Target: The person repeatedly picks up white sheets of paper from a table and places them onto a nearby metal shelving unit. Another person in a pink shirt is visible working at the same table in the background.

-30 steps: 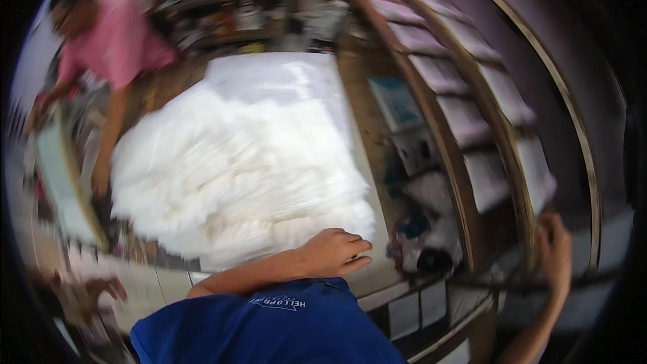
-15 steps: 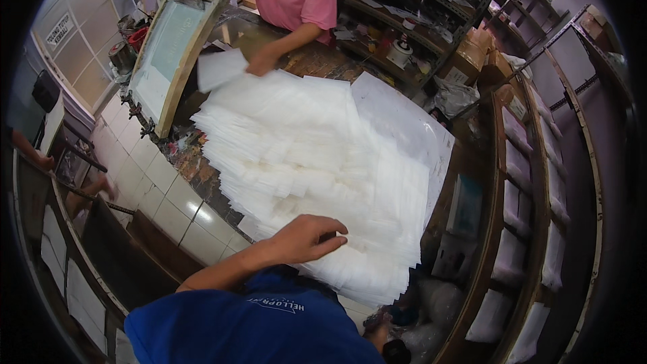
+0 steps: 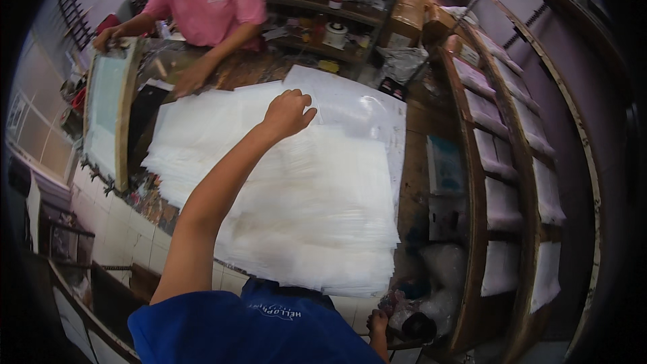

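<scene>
My left hand (image 3: 290, 113) reaches over the far part of a broad pile of thin white sheets (image 3: 303, 189), fanned out in overlapping rows. Its fingers are loosely bent, with a gap between thumb and forefinger; nothing shows in them. Beyond it, a larger pale, shiny sheet (image 3: 357, 104) sticks out from under the pile. Low at my right side, beside clear plastic bags, is my right hand (image 3: 378, 321). Its fingers are curled, and what they hold, if anything, is hidden.
Across the table, a person in pink (image 3: 209, 3) holds a framed printing screen (image 3: 122, 114) tilted up; their other hand (image 3: 193, 78) is by the pile's far left edge. Racks with white packets (image 3: 502, 202) stand right. Shelves (image 3: 330, 3) and cardboard boxes (image 3: 408, 17) are behind.
My left hand has moved away from me, from the pile's near edge to its far part. The co-worker's white sheet has left their hand. My view has shifted right.
</scene>
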Demonstrator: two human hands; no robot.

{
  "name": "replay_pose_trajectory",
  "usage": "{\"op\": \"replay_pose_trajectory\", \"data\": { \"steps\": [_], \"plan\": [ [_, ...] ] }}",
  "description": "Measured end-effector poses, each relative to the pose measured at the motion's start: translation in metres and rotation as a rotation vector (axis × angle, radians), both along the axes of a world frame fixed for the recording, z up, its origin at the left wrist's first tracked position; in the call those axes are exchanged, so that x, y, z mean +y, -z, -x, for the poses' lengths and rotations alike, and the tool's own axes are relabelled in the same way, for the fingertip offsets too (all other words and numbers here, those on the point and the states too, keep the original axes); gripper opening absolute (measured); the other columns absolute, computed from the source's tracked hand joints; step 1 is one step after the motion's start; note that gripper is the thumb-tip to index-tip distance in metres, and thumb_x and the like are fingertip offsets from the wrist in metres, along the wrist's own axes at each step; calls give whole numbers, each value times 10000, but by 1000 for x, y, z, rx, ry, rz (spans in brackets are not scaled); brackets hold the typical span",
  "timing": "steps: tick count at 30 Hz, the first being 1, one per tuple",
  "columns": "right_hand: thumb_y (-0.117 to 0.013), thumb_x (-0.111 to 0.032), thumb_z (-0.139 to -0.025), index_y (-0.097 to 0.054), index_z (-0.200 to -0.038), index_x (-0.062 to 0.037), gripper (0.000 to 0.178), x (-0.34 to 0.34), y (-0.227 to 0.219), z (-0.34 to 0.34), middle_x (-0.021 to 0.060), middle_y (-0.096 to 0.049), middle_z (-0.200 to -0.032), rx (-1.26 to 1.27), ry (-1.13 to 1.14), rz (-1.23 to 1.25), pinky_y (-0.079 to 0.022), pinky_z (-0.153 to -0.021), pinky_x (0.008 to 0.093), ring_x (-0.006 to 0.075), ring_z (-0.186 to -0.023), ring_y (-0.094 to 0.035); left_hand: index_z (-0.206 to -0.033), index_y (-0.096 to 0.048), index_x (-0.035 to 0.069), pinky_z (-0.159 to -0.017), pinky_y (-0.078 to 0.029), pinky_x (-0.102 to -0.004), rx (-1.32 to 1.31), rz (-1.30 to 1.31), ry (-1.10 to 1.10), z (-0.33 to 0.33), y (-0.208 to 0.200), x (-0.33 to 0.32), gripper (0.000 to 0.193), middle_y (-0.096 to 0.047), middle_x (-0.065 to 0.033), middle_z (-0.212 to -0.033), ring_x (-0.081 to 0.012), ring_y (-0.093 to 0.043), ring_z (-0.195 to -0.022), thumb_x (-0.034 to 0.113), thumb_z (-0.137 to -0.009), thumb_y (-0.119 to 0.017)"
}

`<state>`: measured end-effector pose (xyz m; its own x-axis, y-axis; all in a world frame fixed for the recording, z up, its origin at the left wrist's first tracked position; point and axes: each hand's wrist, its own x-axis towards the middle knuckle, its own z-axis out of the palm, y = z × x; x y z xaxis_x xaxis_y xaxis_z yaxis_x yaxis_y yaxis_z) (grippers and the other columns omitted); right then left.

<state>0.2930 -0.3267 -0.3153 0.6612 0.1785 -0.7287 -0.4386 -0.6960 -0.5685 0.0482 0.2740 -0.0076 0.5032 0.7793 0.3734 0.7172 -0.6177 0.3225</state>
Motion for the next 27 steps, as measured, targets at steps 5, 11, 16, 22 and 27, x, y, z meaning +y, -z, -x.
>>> {"op": "replay_pose_trajectory", "data": {
  "steps": [5,11,16,22,27],
  "plan": [
    [-568,-190,-889,-566,-904,-2,188,-15,-10,14,49,-529,-646,-17,-44,-81,-399,-433,282,135,-508,-499,-993,-688,37,-875,-484,-431,315,213,-46,-85,66,71,370,-661,-150,-1043,-314,-607,-1025,365,-847,-598],
    [-574,-202,-903,-557,-857,-27,182,-92,8,50,33,-508,-622,6,102,132,-395,-428,279,124,-497,-482,-1038,-697,85,-893,-477,-418,451,315,-180,-141,105,111,313,-660,-116,-1128,-267,-606,-1085,308,-846,-593],
    [-566,-208,-921,-533,-840,-51,179,-112,4,66,15,-486,-606,54,276,88,-383,-419,272,113,-489,-468,-1000,-715,97,-826,-523,-383,524,249,-182,-140,123,127,219,-686,-91,-1074,-255,-648,-1034,160,-855,-563],
    [-540,-218,-962,-500,-845,-98,172,-30,-75,40,-11,-447,-583,-235,424,-306,-329,-403,245,88,-471,-430,-912,-687,39,-748,-540,-432,279,129,-63,-140,93,95,188,-687,-162,-925,-335,-672,-867,106,-807,-546],
    [-547,-174,-953,-585,-1090,-58,183,120,-222,-2,-35,-506,-751,-517,116,-594,-345,-513,196,38,-621,-429,-846,-600,17,-708,-511,-475,-6,56,188,-125,21,-14,138,-647,-172,-793,-364,-638,-779,126,-775,-555]
  ]
}}
